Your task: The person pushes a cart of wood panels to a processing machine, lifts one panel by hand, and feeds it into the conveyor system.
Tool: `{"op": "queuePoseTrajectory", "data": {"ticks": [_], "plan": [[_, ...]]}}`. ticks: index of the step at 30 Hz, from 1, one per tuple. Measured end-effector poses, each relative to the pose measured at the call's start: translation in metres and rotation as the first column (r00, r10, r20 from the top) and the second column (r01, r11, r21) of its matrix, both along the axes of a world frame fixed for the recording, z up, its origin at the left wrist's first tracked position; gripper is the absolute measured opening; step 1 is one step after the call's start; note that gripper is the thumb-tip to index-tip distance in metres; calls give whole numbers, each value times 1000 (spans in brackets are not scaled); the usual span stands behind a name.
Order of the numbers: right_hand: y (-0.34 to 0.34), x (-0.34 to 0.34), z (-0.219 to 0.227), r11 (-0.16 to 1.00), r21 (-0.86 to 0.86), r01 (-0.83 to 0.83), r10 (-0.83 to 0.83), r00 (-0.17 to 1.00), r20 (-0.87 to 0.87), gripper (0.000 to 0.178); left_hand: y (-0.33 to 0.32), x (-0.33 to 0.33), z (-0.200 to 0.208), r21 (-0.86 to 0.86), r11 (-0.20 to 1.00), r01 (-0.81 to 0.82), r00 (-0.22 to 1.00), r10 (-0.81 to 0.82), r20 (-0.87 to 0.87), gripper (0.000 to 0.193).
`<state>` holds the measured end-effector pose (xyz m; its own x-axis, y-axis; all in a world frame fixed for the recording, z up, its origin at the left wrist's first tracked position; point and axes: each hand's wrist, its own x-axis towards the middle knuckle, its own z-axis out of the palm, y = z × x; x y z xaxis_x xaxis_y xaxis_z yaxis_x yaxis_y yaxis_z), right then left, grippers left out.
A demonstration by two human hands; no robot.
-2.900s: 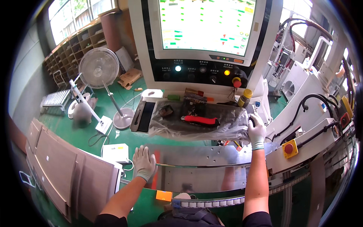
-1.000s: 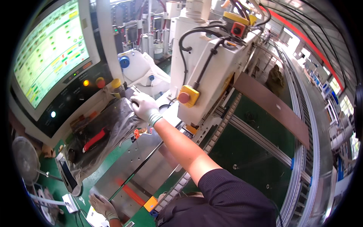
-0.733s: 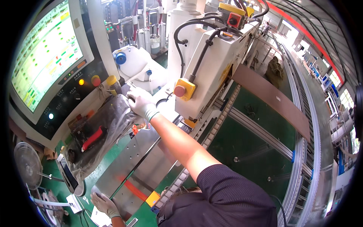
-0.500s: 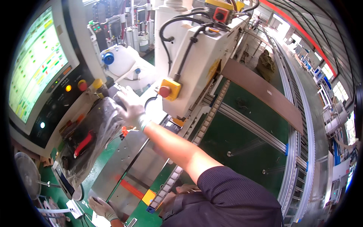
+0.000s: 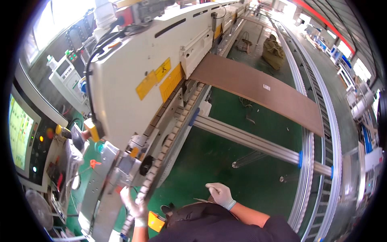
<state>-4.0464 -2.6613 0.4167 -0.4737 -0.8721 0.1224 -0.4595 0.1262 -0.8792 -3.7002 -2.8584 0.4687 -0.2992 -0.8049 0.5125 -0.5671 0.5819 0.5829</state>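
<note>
My left hand (image 5: 135, 206), in a pale glove, is at the near end of the machine, beside the segmented conveyor chain (image 5: 161, 155). Its fingers are stretched forward and apart, and I see nothing in them. Whether they touch the chain's edge, I cannot tell. My right hand (image 5: 221, 194), gloved too, hangs in front of my body above the green floor. Its fingers are curled in and no object shows in them. Farther off, a long brown board (image 5: 258, 86) lies across from the machine to the metal rails, with a small white label on top.
The long white machine body (image 5: 133, 76) with yellow labels fills the left. A control panel with a lit screen (image 5: 21, 133) stands at far left, near a plastic-covered stand (image 5: 66, 161). An aluminium crossbeam (image 5: 246, 135) reaches the side rails (image 5: 307, 169). A sack (image 5: 274, 52) is beyond the board.
My right hand has drawn back from beside the control panel to in front of my body. The left hand has moved to the chain. My view has swung right along the machine.
</note>
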Motion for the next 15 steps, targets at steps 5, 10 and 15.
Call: {"op": "queuePoseTrajectory", "data": {"ticks": [5,10,15], "plan": [[14,-132,12,971,-80,226,-222,973,60,21,-3,-226,-8,343,855,389,881,-455,133,47],[28,-258,14,918,-118,378,-351,915,196,22,-24,-387,-42,657,606,448,878,-436,-195,38],[12,-390,19,909,-96,406,-408,913,-8,23,-78,-496,-69,738,486,469,876,-362,-319,42]]}}
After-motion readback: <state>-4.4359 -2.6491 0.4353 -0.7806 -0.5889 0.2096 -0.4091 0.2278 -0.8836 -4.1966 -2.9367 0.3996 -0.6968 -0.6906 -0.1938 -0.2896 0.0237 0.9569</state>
